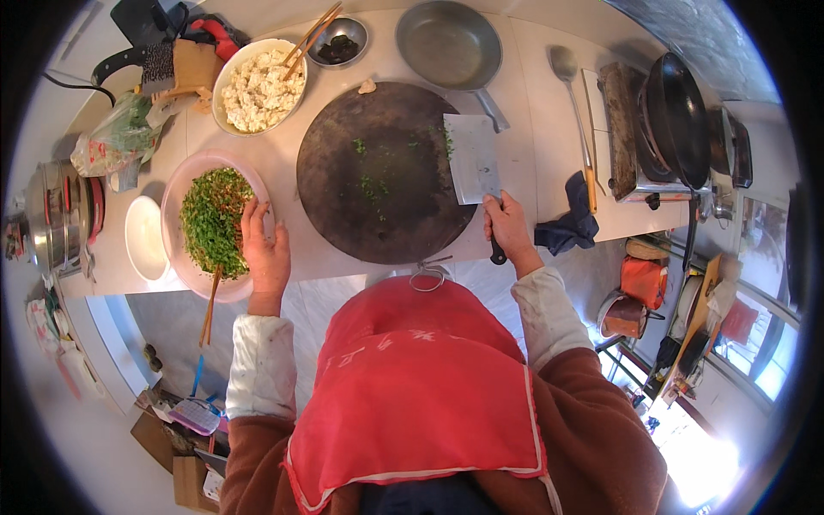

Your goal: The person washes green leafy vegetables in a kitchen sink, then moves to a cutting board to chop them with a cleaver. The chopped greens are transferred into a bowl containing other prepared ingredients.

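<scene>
My right hand (512,225) grips the black handle of a wide cleaver (475,161). Its blade lies over the right edge of a round, dark cutting board (386,212), with green bits along its left edge. A few chopped green scraps (368,187) are scattered on the board. At the left, my left hand (265,248) is at the right side of a pink bowl (172,244), fingers apart, by the chopped greens (215,212) heaped inside. Reddish-orange bits show among the greens. Wooden chopsticks (211,302) lean out over the bowl's near rim.
Behind stand a bowl of white crumbly food (261,96) with chopsticks, a small metal bowl (351,29) and a frying pan (447,48). A white bowl (145,235) is far left. Rightward are a spatula (582,129), a dark cloth (570,222) and a wok (676,122) on a stove.
</scene>
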{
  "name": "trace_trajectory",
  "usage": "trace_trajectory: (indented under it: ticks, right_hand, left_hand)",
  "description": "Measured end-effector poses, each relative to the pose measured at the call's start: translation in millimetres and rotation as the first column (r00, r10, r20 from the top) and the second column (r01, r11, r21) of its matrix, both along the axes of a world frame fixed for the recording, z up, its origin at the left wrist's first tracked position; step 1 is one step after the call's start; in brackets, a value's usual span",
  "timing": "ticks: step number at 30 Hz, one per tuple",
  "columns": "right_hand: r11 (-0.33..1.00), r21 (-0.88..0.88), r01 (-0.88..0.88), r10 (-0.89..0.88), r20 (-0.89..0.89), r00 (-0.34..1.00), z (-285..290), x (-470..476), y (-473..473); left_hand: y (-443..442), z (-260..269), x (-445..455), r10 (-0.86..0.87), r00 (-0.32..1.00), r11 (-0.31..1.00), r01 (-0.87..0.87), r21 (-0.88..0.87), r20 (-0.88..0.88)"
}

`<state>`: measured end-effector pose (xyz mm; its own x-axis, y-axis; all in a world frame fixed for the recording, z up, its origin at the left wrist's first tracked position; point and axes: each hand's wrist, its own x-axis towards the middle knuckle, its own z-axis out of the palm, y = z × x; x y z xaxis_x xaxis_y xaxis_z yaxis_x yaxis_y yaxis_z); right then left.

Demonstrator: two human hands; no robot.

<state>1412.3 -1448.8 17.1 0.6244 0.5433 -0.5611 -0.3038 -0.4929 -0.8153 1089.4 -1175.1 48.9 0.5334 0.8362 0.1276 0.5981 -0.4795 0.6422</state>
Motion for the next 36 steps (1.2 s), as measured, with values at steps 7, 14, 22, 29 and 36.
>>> trace_trajectory:
  ticks: [7,14,22,29,36]
  right_hand:
    - [0.984,-0.035,-0.175,0.175,-0.011,0.985,2,-7,21]
    - [0.857,-0.156,-0.491,0.514,0.185,0.838,7,-8,34]
    - [0.815,-0.135,-0.563,0.579,0.194,0.792,6,29,52]
    - [0.859,-0.083,-0.505,0.510,0.059,0.858,11,56,86]
    - [0.707,-0.099,-0.700,0.707,0.079,0.703,22,55,122]
  left_hand:
    - [-15,11,14,-0.015,1.000,0.995,0.015,0.094,-0.004]
    - [-26,13,13,0.045,0.999,0.999,-0.045,0.000,0.007]
    - [-38,14,13,0.115,0.993,0.993,-0.115,-0.013,-0.003]
    - [-53,13,14,0.175,0.985,0.985,-0.175,0.013,0.010]
    - [-65,16,21,0.176,0.984,0.984,-0.176,0.010,0.032]
